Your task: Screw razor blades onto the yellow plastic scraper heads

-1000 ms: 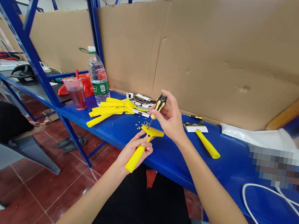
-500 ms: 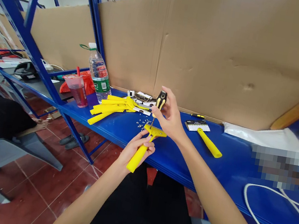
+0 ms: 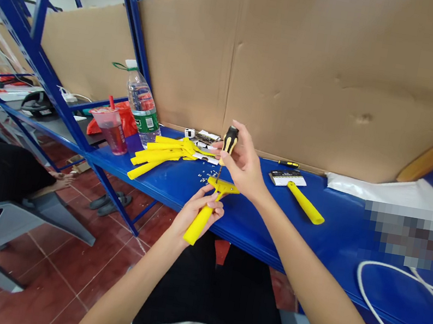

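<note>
My left hand [image 3: 196, 213] is closed around the neck of a yellow scraper [image 3: 198, 226], its wide head pointing away from me and its handle toward me. In my right hand [image 3: 245, 168] is a screwdriver [image 3: 230, 141] with a black and cream handle, held upright. Its shaft comes down to the left side of the scraper's head; the exact contact is too small to make out. Small screws [image 3: 206, 175] lie scattered on the blue table just behind the head. Several yellow scraper handles [image 3: 159, 155] are piled to the left.
On the blue table [image 3: 256, 224], a plastic bottle [image 3: 143, 103] and a red drink cup [image 3: 111, 130] stand at left. Right of my hands lie another yellow handle [image 3: 306, 203], packaged blades [image 3: 286, 178] and a yellow-black tool [image 3: 288, 164]. A white cable [image 3: 362, 286] loops at right. Another person sits at far left.
The view has shifted slightly. Both hands keep their grips, with the screwdriver still upright at the scraper's head; the right fingers have changed position a little on its handle.
</note>
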Motion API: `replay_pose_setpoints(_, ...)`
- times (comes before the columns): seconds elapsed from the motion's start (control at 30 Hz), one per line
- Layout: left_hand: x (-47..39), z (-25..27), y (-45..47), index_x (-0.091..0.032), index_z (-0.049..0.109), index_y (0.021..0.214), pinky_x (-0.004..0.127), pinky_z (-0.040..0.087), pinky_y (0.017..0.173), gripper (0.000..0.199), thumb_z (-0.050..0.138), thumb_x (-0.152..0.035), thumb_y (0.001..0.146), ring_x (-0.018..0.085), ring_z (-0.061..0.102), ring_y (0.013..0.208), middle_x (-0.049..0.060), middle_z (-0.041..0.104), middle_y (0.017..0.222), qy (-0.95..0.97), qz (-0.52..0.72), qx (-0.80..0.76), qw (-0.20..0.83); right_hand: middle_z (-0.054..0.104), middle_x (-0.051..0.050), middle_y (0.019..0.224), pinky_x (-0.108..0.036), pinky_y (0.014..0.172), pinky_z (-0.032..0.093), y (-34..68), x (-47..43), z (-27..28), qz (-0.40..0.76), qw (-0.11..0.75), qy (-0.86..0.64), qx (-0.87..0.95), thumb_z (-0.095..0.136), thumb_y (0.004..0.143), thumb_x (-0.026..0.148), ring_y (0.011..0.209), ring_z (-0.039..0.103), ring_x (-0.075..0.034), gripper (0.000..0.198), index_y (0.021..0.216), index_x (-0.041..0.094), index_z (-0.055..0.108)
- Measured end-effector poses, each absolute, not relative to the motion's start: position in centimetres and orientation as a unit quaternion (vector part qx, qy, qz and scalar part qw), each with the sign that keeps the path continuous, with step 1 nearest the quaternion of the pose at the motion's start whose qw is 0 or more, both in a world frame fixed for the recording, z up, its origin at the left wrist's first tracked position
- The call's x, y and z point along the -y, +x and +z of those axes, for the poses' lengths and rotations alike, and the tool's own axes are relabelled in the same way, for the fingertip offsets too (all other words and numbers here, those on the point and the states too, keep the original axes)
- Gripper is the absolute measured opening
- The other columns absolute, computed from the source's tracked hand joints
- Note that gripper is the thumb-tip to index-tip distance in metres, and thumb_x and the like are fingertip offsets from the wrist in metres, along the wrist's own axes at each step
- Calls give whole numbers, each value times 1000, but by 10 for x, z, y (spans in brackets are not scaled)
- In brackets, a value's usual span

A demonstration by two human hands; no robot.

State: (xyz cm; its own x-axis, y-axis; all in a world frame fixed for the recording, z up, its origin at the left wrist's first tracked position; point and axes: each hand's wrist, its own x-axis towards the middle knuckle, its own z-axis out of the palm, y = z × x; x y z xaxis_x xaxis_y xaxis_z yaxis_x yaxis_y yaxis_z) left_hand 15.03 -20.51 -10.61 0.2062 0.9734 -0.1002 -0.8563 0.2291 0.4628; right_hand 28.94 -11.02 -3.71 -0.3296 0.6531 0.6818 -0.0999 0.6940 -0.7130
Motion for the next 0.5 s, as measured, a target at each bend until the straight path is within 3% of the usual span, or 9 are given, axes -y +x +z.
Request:
replay_pose_setpoints(0.17, 206, -105, 152, -20, 65, 118, 24, 48, 74, 45, 85, 0, 84, 3, 52, 68, 6, 66, 113, 165, 591, -199, 764, 78, -6, 122, -63, 100, 71, 289, 108, -39, 301, 576, -228, 724, 83, 92, 69, 109, 81, -34, 90, 168, 44, 42)
replay_pose_setpoints(0.27, 206, -104, 152, -19, 65, 117, 24, 47, 73, 45, 86, 1, 83, 4, 52, 68, 3, 63, 104, 161, 597, -202, 760, 76, -7, 136, -62, 108, 68, 289, 109, -39, 292, 584, -209, 728, 72, 101, 70, 118, 79, -33, 78, 167, 42, 43)
replay_pose_setpoints(0.33, 205, -104, 151, -19, 65, 117, 23, 47, 73, 43, 85, 1, 84, 3, 52, 68, 5, 65, 108, 154, 603, -198, 758, 75, -8, 140, -60, 111, 67, 289, 108, -40, 306, 579, -188, 732, 66, 106, 69, 122, 78, -32, 72, 168, 41, 41)
replay_pose_setpoints(0.5, 206, -103, 151, -19, 63, 120, 22, 48, 73, 48, 87, 1, 83, 2, 52, 67, 11, 67, 120, 154, 596, -197, 763, 75, -4, 106, -55, 89, 72, 290, 99, -43, 259, 611, -210, 718, 82, 96, 67, 94, 79, -29, 77, 159, 40, 48)
